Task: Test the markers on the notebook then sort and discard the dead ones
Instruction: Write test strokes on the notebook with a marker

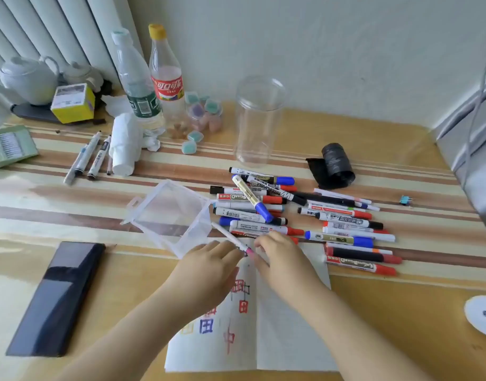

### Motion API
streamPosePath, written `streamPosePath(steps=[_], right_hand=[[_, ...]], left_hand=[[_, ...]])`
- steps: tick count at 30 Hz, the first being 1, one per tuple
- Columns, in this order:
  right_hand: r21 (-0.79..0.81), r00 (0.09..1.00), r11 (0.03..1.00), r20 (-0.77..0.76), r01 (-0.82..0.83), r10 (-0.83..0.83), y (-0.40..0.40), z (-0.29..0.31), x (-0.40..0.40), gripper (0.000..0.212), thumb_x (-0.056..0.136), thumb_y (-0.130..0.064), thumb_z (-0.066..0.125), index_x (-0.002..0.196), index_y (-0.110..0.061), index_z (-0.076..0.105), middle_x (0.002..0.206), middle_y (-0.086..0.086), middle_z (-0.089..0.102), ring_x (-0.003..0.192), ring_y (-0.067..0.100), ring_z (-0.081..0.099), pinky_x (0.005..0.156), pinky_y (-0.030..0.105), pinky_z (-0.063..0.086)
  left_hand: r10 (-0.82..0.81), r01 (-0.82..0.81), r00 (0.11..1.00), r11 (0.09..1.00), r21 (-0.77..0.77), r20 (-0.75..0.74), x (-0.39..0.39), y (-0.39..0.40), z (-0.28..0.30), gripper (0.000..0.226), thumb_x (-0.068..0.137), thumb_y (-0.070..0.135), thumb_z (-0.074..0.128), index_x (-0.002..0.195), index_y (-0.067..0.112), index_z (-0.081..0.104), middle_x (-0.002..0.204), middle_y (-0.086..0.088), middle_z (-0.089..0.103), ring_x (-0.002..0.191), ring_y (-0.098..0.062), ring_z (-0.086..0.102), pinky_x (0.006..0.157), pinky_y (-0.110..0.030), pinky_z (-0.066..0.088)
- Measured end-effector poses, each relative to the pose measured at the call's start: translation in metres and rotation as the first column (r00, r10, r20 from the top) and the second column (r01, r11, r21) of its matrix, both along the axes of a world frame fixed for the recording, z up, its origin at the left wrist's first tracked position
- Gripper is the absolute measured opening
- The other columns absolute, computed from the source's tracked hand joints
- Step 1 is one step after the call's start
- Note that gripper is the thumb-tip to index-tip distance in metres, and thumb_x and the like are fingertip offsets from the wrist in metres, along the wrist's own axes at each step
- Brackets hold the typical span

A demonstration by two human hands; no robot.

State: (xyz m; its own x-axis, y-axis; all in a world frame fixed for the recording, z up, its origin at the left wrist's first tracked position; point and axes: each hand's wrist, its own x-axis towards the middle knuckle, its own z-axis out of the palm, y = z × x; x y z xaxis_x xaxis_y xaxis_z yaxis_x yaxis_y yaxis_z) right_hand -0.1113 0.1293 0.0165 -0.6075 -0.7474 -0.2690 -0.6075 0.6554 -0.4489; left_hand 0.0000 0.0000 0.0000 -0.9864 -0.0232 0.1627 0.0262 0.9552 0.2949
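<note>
Both hands meet over the notebook (285, 325) top edge: my left hand (208, 268) and right hand (280, 259) pinch a thin pink marker (230, 237), just below the marker pile (291, 213).

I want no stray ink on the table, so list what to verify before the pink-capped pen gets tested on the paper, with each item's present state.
1. Pink-capped pen held by both hands: ok, left hand on the barrel, right hand at the cap.
2. Cap off: not ok, pink cap looks still on.
3. Notebook lies under the hands: ok.
4. Free writing space: ok, right page is blank.
5. Pen has ink: cannot tell.
6. Clear plastic box open: ok.
</note>
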Motion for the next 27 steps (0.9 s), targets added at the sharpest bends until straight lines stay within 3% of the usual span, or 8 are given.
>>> streamPosePath(steps=[4,8,13,16,19,21,24,27], right_hand=[[0.029,0.993,0.999,-0.118,-0.026,0.029,-0.019,-0.025,-0.011,0.013,0.089,-0.029,0.057,0.093,-0.017,0.057,0.098,-0.002,0.054,0.089,0.018,0.054,0.071,0.033,0.048],[-0.013,0.996,1.000,-0.093,0.010,-0.011,-0.019,-0.035,-0.014,0.021,0.085,-0.041,0.061,0.084,-0.019,0.060,0.077,-0.007,0.055,0.072,0.013,0.054,0.062,0.028,0.043],[-0.118,0.992,0.985,0.021,0.123,-0.121,0.000,-0.027,0.003,0.028,0.081,-0.047,0.067,0.076,-0.019,0.066,0.055,-0.009,0.052,0.049,0.002,0.046,0.047,0.018,0.035],[-0.245,0.957,0.933,0.188,0.262,-0.219,0.020,-0.022,0.026,0.027,0.084,-0.039,0.066,0.068,-0.018,0.062,0.047,-0.009,0.051,0.036,-0.002,0.044,0.038,0.009,0.032],[-0.389,0.804,0.790,0.556,0.474,-0.209,0.034,-0.015,0.052,0.016,0.089,-0.018,0.063,0.078,-0.006,0.065,0.059,0.001,0.067,0.050,0.004,0.064,0.052,0.015,0.051],[-0.439,0.713,0.691,0.683,0.574,-0.158,0.041,-0.011,0.067,0.009,0.089,-0.006,0.061,0.086,0.002,0.065,0.071,0.009,0.072,0.065,0.015,0.071,0.060,0.021,0.056],[-0.499,0.660,0.590,0.747,0.635,-0.079,0.049,-0.005,0.084,0.010,0.087,0.001,0.061,0.093,0.007,0.065,0.081,0.014,0.071,0.072,0.018,0.071,0.066,0.022,0.057],[-0.558,0.720,0.581,0.690,0.593,-0.072,0.058,0.003,0.100,0.005,0.083,0.000,0.065,0.086,-0.002,0.069,0.069,0.003,0.069,0.062,0.007,0.066,0.061,0.017,0.053]], left_hand=[[-0.040,0.034,0.995,0.998,-0.058,-0.094,-0.011,-0.007,-0.025,0.026,0.083,0.024,0.042,0.083,0.014,0.065,0.074,0.001,0.059,0.064,-0.019,0.057,0.053,-0.028,0.050],[-0.069,0.055,0.981,0.995,-0.079,-0.179,-0.008,-0.009,-0.042,0.024,0.085,0.021,0.042,0.075,0.012,0.061,0.069,-0.001,0.054,0.061,-0.021,0.054,0.049,-0.029,0.047],[-0.149,0.111,0.963,0.978,-0.175,-0.226,0.004,-0.005,-0.038,0.025,0.085,0.022,0.042,0.064,0.014,0.052,0.060,0.001,0.049,0.054,-0.019,0.048,0.047,-0.024,0.039],[-0.063,0.051,0.964,0.997,-0.052,-0.259,0.020,0.006,-0.030,0.024,0.086,0.028,0.043,0.070,0.018,0.058,0.066,0.008,0.054,0.056,-0.011,0.050,0.047,-0.023,0.043],[0.077,-0.036,0.974,0.980,0.194,-0.212,0.031,0.018,-0.024,0.015,0.090,0.033,0.050,0.094,0.024,0.062,0.083,0.016,0.054,0.071,-0.005,0.054,0.062,-0.017,0.044],[0.095,-0.033,0.975,0.956,0.291,-0.199,0.037,0.027,-0.019,0.017,0.090,0.030,0.052,0.102,0.024,0.062,0.087,0.017,0.058,0.077,-0.002,0.057,0.065,-0.011,0.042],[0.083,0.002,0.971,0.935,0.356,-0.224,0.049,0.039,-0.008,0.016,0.093,0.023,0.049,0.100,0.019,0.064,0.085,0.012,0.062,0.073,-0.001,0.056,0.063,-0.010,0.041],[0.059,0.022,0.969,0.948,0.319,-0.241,0.059,0.047,-0.001,0.018,0.095,0.019,0.044,0.096,0.016,0.062,0.079,0.014,0.050,0.070,-0.002,0.050,0.064,-0.010,0.039]])
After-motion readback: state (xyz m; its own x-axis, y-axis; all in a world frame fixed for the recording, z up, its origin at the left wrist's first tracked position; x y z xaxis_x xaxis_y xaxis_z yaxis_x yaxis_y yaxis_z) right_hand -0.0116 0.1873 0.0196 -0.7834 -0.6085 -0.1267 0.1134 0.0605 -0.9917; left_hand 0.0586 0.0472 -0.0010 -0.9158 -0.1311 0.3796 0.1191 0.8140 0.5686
